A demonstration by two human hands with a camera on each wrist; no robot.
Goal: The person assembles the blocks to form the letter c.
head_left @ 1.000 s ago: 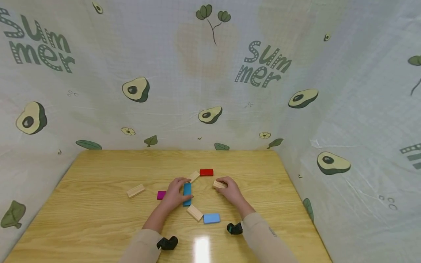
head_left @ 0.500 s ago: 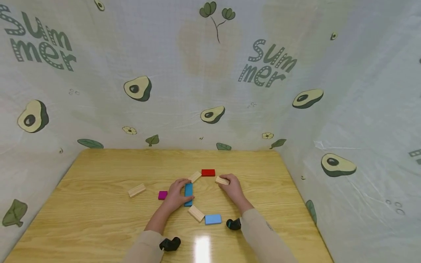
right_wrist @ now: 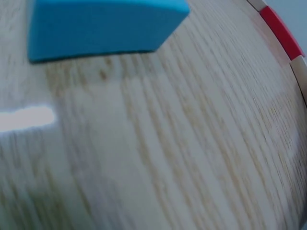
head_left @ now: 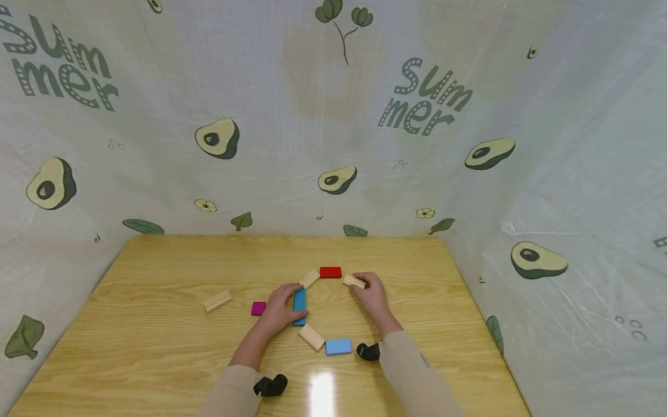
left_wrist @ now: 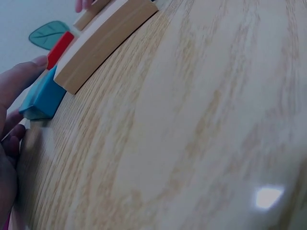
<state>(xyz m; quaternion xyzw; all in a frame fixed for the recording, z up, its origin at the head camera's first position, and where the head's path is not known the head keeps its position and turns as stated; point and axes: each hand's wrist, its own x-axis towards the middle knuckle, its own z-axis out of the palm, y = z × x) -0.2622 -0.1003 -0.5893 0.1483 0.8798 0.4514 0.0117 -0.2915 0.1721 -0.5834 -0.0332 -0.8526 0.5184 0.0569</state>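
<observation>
My left hand (head_left: pixel 277 310) spans a teal block (head_left: pixel 299 301) lying on the table, fingers at its far end and thumb by its near end. In the left wrist view the thumb and fingers grip that teal block (left_wrist: pixel 44 98), beside a plain wooden block (left_wrist: pixel 103 45). My right hand (head_left: pixel 373 294) pinches another plain wooden block (head_left: pixel 353 282), just right of a red block (head_left: pixel 330 272). A plain wooden block (head_left: pixel 310 279) slants between the teal and red ones. At the near side, a wooden block (head_left: pixel 311 337) meets a light blue block (head_left: pixel 339 347).
Left of my left hand lies a magenta block (head_left: pixel 258 308), partly hidden by it. Farther left is a loose wooden block (head_left: pixel 217 300). A printed cloth (head_left: pixel 281 127) hangs along the back and sides of the wooden table (head_left: pixel 156 347).
The right hand has moved its wooden block slightly away from me, closer to the red block's level, and turned it. The left hand stays at the teal block.
</observation>
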